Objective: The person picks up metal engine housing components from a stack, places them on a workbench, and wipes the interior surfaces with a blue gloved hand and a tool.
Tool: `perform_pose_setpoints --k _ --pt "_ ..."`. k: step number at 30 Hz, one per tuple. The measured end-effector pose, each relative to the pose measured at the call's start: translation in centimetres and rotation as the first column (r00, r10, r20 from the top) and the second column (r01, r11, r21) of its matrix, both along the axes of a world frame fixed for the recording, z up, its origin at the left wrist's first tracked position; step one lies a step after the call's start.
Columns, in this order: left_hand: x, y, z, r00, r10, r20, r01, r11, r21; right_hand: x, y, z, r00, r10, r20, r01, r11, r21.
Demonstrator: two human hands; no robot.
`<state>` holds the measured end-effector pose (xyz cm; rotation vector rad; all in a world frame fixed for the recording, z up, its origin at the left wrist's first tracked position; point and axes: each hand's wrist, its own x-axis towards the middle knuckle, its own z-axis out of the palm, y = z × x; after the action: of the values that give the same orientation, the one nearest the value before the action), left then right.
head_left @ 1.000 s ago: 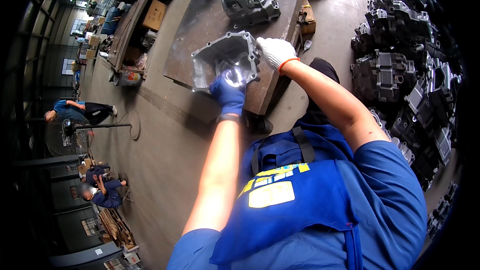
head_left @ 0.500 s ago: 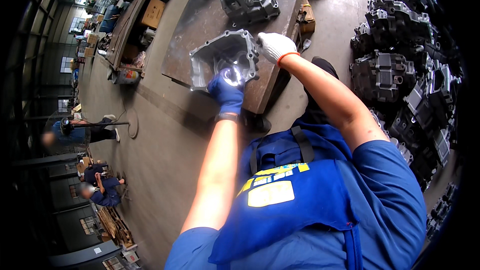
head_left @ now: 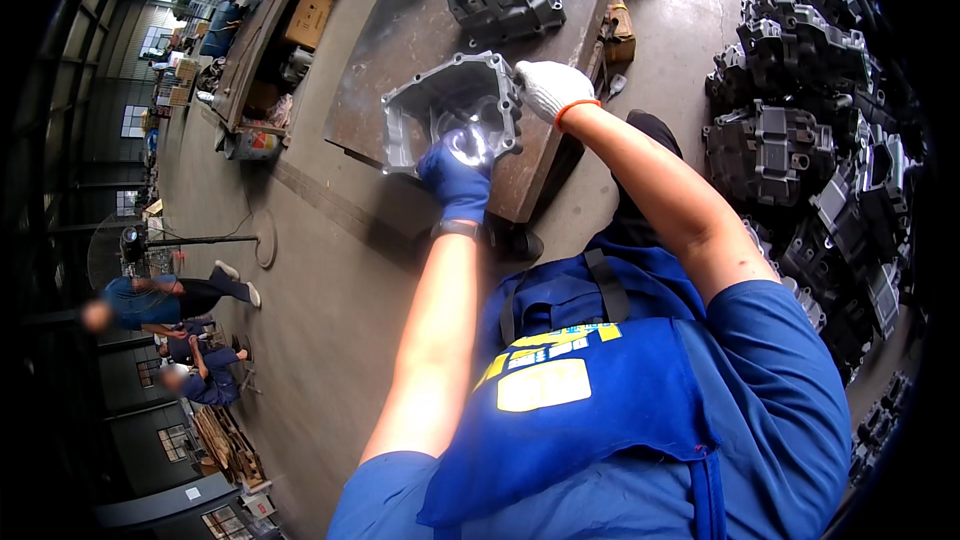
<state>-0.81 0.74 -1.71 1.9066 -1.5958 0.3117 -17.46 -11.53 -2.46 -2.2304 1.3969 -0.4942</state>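
Note:
An open grey cast-metal housing (head_left: 405,120) is tilted on the brown metal-topped table (head_left: 365,65), its hollow side facing me. My left hand (head_left: 457,178), in a blue glove, reaches over the housing's near edge. Its fingers are curled beside a bright glare inside, and what they grip is hard to make out. In a white knitted glove with an orange cuff, my right hand (head_left: 553,90) is closed on the right rim of the housing. A second casting (head_left: 505,2), with a round flanged opening, sits farther back on the table.
Many grey castings (head_left: 770,155) are piled on the floor at the right. Cardboard boxes (head_left: 620,32) stand beyond the table's right edge. A workbench (head_left: 245,60) with a box inside is at far left. Two people (head_left: 150,302) and a pedestal fan (head_left: 200,240) are at left.
Both hands stay on the housing, which has shifted only slightly. At left, one person in the background has moved from behind the fan toward the seated person.

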Motion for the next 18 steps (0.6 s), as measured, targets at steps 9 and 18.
perform_pose_setpoints --k 9,18 --pt "0.0 0.1 -0.1 1.000 0.017 0.019 -0.017 1.000 -0.014 -1.1 1.0 2.2 0.986 0.150 -0.071 -0.147 0.988 0.044" --pt "-0.5 -0.6 -0.1 0.990 0.141 0.018 -0.141 0.987 0.072 -2.6 6.0 2.2 0.955 0.278 -0.102 -0.276 0.960 0.034"
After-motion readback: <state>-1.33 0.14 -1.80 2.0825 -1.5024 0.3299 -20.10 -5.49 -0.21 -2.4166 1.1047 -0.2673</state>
